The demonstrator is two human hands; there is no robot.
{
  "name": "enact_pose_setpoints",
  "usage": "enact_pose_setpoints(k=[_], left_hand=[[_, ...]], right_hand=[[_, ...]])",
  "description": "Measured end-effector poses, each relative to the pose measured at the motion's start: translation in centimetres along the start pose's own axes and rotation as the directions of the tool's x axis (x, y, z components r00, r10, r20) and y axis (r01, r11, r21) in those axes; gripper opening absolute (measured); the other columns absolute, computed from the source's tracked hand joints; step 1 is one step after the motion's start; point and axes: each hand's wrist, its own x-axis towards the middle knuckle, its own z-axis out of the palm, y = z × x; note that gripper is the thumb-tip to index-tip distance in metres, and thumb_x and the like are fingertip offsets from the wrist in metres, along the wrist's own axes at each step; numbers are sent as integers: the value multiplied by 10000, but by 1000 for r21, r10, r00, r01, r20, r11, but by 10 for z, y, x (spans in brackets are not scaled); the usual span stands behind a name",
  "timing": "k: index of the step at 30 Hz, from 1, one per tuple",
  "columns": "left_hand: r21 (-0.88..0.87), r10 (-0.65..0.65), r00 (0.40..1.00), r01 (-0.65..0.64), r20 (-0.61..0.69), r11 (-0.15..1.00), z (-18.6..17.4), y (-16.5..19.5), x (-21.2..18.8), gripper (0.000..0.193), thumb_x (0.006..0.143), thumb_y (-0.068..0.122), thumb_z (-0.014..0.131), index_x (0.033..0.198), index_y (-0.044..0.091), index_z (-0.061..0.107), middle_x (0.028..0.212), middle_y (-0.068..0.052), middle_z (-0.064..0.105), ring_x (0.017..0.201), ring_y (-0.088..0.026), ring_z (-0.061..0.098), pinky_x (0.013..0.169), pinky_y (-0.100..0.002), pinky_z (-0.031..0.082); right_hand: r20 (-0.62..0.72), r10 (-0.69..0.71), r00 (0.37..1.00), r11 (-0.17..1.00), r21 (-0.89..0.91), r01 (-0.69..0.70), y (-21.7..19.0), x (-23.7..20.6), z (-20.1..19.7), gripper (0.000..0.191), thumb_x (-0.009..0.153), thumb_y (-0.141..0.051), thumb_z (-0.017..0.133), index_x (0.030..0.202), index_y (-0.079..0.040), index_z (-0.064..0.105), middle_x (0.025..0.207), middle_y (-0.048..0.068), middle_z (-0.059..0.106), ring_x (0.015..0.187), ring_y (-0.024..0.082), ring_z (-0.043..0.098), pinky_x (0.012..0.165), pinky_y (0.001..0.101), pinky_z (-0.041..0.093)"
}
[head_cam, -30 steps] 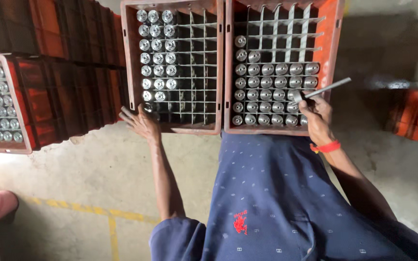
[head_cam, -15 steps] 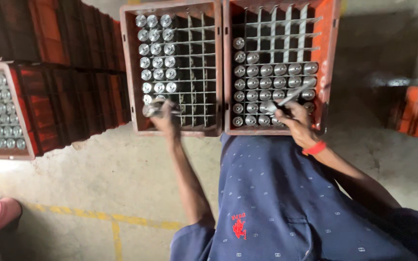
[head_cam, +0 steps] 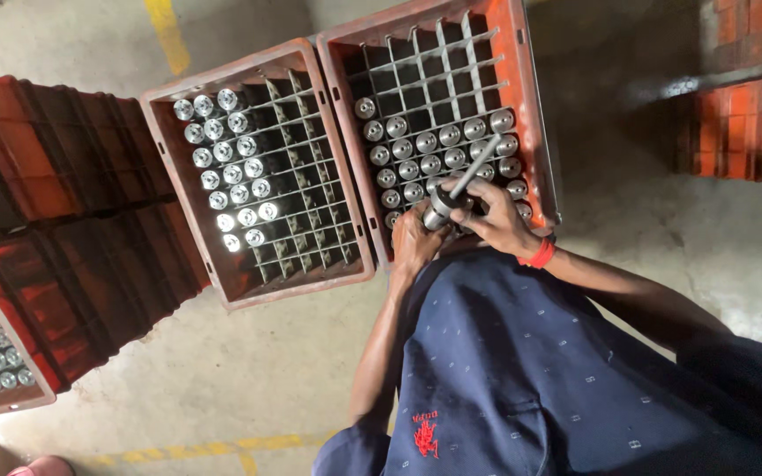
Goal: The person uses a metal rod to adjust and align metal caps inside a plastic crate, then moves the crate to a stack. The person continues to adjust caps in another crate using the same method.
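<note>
1. The left hand (head_cam: 414, 240) is gripping the thick lower end of a metal shaft part (head_cam: 451, 196), fingers wrapped closed around it, at the near edge of the right-hand red crate (head_cam: 531, 115).
2. The right hand (head_cam: 497, 220) is closing its fingers on the same part just beside the left hand; a red wristband (head_cam: 540, 254) is sitting on that wrist.
3. The metal shaft part is lying tilted over the right-hand red crate. Its long axis is running from the hands up and away, with the thin rod end pointing toward the far right corner of that crate and the thick cylindrical end staying low in the hands.
4. The right-hand red crate is holding rows of upright metal cylinders (head_cam: 438, 150) in its near divider cells; its far cells are showing bare dividers.
5. A second red crate (head_cam: 222, 282) is sitting touching the left side of the right-hand red crate, carrying metal cylinders in its left columns.
6. Both crates are resting on stacked red crates (head_cam: 63, 176) over a grey concrete floor (head_cam: 222, 379). More crates are standing to the right of the right-hand red crate.
7. A yellow painted line (head_cam: 169, 35) is running across the floor beyond the second red crate.
</note>
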Motion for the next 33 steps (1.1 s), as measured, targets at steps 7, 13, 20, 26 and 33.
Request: enact_pose_setpoints(k=[7,13,20,26,33], left_hand=[[-5,-42,973,44,227,999,1,9,9,445,751,199,820,1158,60,708,893,-180,765,806,-305,754,749,-427,564],[-16,50,956,-48,290,999,2,15,34,474,782,268,817,1159,11,690,838,-186,775,729,-281,767,680,-404,593],[393,162,986,-160,28,906,-13,7,100,585,963,306,697,1446,36,511,912,-275,727,749,-348,747,598,-419,605],[550,568,810,-411,-146,727,-4,-21,126,638,849,-77,555,1436,170,587,1344,-232,665,1112,-415,683,805,-406,652],[384,272,858,-96,-436,918,-69,-85,34,583,710,-59,672,1250,160,692,1175,-124,721,1167,-365,642,1077,-537,496]], right_hand=[[99,91,991,994,58,-97,19,-2,-28,509,916,-264,772,1340,-21,633,1355,83,661,1273,194,615,1104,358,475],[66,93,993,979,177,-104,32,2,-39,462,922,-201,777,1323,-16,643,1338,54,660,1231,147,611,1061,328,478],[-471,162,867,968,248,-46,34,35,-62,224,1018,-112,732,1203,3,682,971,-54,659,839,27,532,748,212,428],[-509,216,833,967,230,-110,22,22,-63,283,977,-68,686,1254,-15,668,907,-80,595,792,8,473,706,192,383],[-485,395,780,906,346,-244,41,-11,-58,277,971,-26,675,1249,-21,676,817,-66,474,667,50,387,575,238,301]])
